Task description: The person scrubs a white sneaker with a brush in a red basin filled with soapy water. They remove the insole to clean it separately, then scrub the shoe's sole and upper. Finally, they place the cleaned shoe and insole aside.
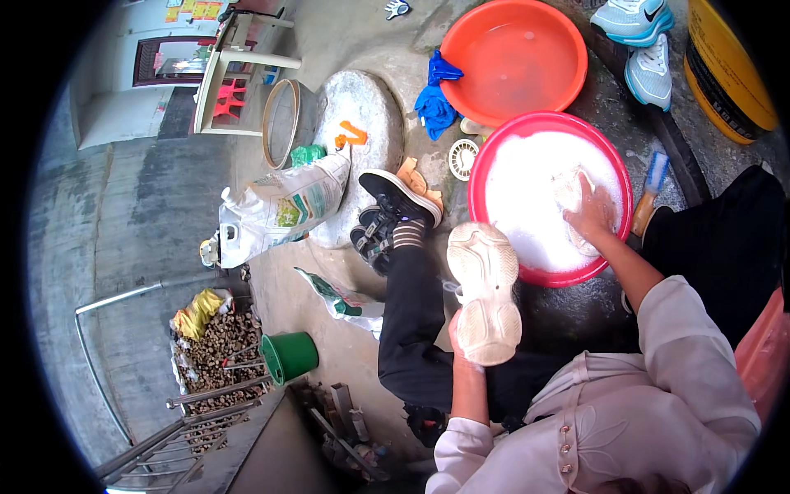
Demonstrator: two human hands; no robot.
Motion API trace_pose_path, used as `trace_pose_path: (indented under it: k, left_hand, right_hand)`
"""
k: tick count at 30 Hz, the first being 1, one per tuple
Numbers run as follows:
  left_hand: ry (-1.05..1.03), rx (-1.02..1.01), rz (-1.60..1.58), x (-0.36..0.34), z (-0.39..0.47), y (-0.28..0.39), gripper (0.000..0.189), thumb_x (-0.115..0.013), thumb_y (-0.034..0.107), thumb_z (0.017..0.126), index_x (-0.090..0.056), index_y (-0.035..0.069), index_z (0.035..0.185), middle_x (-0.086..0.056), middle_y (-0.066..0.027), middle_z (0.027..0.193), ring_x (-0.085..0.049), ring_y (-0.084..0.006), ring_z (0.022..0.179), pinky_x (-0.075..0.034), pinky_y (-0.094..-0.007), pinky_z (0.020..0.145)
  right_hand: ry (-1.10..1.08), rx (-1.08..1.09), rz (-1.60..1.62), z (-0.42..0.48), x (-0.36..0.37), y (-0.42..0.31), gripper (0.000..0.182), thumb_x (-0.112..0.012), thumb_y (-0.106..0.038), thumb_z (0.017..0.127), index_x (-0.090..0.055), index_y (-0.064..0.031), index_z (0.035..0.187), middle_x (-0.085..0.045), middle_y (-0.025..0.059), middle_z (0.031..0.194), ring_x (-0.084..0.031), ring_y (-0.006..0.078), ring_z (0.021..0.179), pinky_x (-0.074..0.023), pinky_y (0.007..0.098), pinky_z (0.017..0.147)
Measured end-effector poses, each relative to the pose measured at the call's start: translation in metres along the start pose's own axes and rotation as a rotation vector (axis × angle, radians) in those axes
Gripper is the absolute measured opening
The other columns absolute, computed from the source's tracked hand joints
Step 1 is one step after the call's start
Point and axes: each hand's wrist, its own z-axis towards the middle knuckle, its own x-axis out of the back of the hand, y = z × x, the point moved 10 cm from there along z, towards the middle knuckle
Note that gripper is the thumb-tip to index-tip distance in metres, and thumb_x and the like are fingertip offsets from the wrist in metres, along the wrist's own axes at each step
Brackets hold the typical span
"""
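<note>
My left hand (458, 330) grips a cream-coloured shoe (484, 290) by its side, the patterned sole facing up. The shoe is held in the air beside the red basin (474, 191), over my lap. White suds (524, 179) fill that basin. My right hand (594, 213) is down in the suds, its fingers around a pale, foam-covered item (566, 185) that looks like a second shoe. Foam hides much of its shape. Just right of the basin lies a scrubbing brush (651, 191) with a wooden handle and pale blue bristles.
Beyond the suds stands an orange basin (577, 68) of water, a blue cloth (437, 111) at its side. Light blue sneakers (648, 68) and a yellow bucket (722, 68) are at upper right. Leftward are a large plastic jug (284, 204), a stone slab (376, 111) and a green bucket (296, 357).
</note>
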Motion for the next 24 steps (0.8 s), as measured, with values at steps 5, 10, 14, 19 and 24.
trace_pose_path:
  k: [5, 10, 14, 19, 24]
  left_hand:
    - [-0.269, 0.032, -0.342, -0.107, -0.01, -0.016, 0.062, -0.046, 0.028, 0.083, -0.045, -0.006, 0.134, -0.058, -0.0232, 0.125, -0.059, -0.0376, 0.11, -0.048, -0.0486, 0.096]
    - [-0.321, 0.087, -0.289, -0.118, 0.001, -0.026, 0.061, -0.048, 0.025, 0.079, -0.048, -0.004, 0.133, -0.059, -0.0224, 0.124, -0.06, -0.0376, 0.108, -0.049, -0.0501, 0.094]
    - [-0.281, 0.058, -0.293, -0.115, 0.009, -0.027, 0.058, -0.048, 0.025, 0.08, -0.051, -0.003, 0.13, -0.06, -0.0212, 0.123, -0.061, -0.0368, 0.107, -0.05, -0.0493, 0.093]
    - [-0.237, -0.021, -0.355, -0.132, -0.001, -0.021, 0.058, -0.048, 0.027, 0.081, -0.051, -0.003, 0.131, -0.06, -0.0208, 0.123, -0.061, -0.0364, 0.108, -0.05, -0.0491, 0.093]
    - [-0.251, -0.064, -0.32, -0.123, 0.006, -0.017, 0.059, -0.048, 0.029, 0.082, -0.05, -0.002, 0.132, -0.059, -0.0207, 0.125, -0.06, -0.0363, 0.109, -0.049, -0.0491, 0.094]
  right_hand:
    - [-0.017, 0.047, -0.011, -0.004, 0.006, -0.005, 0.092, -0.076, -0.035, 0.074, -0.027, -0.0189, 0.149, -0.048, 0.0258, 0.123, -0.047, 0.0415, 0.116, -0.0383, 0.0479, 0.1]
    - [0.131, 0.175, -0.002, 0.002, 0.017, 0.002, 0.064, -0.068, -0.029, 0.082, -0.044, -0.0117, 0.138, -0.053, 0.0225, 0.121, -0.052, 0.0384, 0.111, -0.0404, 0.0449, 0.098]
    - [0.549, 0.24, 0.04, 0.007, 0.074, 0.014, 0.045, -0.063, -0.022, 0.086, -0.054, -0.009, 0.128, -0.051, 0.0173, 0.128, -0.051, 0.0357, 0.114, -0.0386, 0.0437, 0.101]
    - [0.833, -0.353, 0.029, 0.002, 0.12, 0.082, 0.05, -0.063, -0.032, 0.087, -0.05, -0.0097, 0.13, -0.046, 0.0166, 0.136, -0.043, 0.0347, 0.125, -0.0406, 0.0476, 0.099]
    - [0.406, -0.965, 0.273, 0.004, 0.05, 0.204, 0.056, -0.066, -0.041, 0.084, -0.052, -0.0082, 0.127, -0.054, 0.0192, 0.127, -0.054, 0.0384, 0.117, -0.0447, 0.048, 0.096]
